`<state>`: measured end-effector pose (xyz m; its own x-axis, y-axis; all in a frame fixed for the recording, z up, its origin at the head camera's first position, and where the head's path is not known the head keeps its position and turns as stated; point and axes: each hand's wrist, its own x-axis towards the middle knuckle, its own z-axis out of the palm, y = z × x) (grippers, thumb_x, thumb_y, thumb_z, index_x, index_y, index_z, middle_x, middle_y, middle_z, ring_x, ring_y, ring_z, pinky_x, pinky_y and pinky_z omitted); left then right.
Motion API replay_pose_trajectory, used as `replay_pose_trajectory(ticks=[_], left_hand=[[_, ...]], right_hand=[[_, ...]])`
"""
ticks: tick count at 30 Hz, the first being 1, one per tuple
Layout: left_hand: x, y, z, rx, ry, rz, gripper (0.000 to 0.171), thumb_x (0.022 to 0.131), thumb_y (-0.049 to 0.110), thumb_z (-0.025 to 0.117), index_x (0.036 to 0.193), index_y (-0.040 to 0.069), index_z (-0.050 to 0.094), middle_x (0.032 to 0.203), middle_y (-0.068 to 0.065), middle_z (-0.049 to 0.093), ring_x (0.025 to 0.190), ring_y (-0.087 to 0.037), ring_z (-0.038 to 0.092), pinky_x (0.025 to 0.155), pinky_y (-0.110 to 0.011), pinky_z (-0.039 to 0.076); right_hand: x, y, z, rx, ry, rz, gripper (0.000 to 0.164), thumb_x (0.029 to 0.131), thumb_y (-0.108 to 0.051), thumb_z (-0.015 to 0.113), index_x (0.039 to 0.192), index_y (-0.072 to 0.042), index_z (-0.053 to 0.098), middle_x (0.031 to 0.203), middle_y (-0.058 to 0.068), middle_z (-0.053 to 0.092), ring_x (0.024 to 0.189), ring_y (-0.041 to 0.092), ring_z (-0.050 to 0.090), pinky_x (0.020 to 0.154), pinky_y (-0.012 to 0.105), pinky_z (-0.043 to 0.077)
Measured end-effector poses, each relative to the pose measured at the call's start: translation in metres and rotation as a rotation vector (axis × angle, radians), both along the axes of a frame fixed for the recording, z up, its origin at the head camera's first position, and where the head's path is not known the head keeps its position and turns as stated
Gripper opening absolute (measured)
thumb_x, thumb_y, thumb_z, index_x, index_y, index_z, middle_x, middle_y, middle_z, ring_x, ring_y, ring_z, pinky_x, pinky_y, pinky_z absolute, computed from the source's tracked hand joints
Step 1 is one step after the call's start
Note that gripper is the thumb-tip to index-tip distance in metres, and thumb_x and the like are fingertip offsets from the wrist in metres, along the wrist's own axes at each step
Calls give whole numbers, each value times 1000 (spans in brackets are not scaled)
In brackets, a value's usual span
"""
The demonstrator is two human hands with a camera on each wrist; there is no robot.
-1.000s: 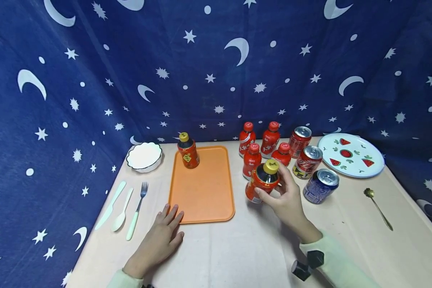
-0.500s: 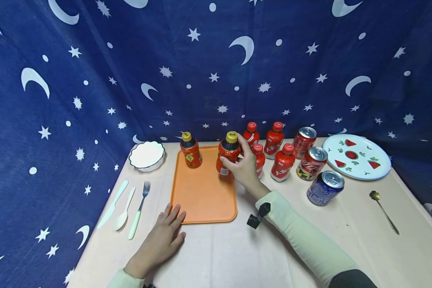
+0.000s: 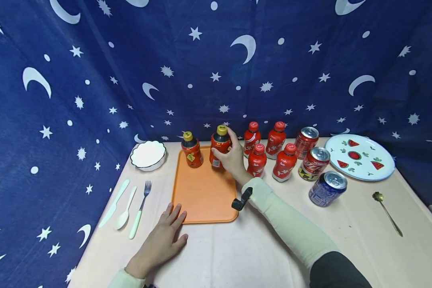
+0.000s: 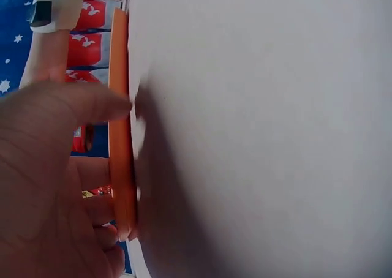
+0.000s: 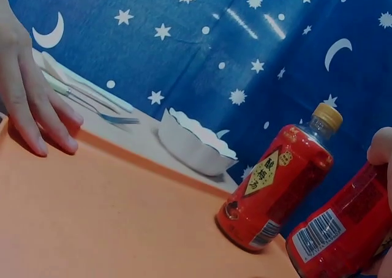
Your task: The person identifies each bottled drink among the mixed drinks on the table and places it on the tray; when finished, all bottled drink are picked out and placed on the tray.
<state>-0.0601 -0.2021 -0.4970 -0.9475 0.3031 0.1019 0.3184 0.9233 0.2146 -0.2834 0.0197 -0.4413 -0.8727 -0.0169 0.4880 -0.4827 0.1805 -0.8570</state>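
- At my twelve o'clock, two yellow-capped bottles (image 3: 193, 156)
- Four red-capped bottles (image 3: 284, 164), one o'clock
- Three cans (image 3: 327, 191)
- One tray (image 3: 201, 196)
- One plate (image 3: 364, 157)
- One bowl (image 3: 149, 167), eleven o'clock
- Two spoons (image 3: 121, 221)
- One fork (image 3: 141, 208)
- One knife (image 3: 114, 203)

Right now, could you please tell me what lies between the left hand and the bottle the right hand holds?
Between the left hand and the held bottle, the head view shows only bare orange tray.
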Motion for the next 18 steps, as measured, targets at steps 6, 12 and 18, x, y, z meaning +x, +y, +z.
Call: replay_pose_trajectory(ticks=[6, 12, 18], left_hand=[[1, 1, 0, -24, -11, -73, 83, 77, 50, 62, 137, -2, 38, 149, -13, 26, 139, -30, 16, 110, -43, 22], [1, 1, 0, -28, 10, -89, 84, 76, 51, 63, 136, -4, 40, 147, -14, 29, 138, -31, 19, 109, -43, 24], [1, 0, 3, -13, 11, -88, 83, 77, 50, 63, 136, -3, 40, 148, -14, 29, 138, -30, 19, 110, -42, 23]], right_hand=[[-6, -4, -7, 47, 6, -35, 79, 73, -14, 76, 140, -26, 35, 120, 7, 56, 102, 20, 59, 85, 38, 51], [-14, -8, -14, 70, -8, -62, 79, 72, -15, 76, 139, -26, 36, 118, 8, 58, 100, 22, 60, 82, 40, 52], [-24, -12, -23, 90, 3, -84, 79, 71, -17, 77, 137, -30, 36, 117, 6, 58, 99, 21, 60, 81, 39, 52]])
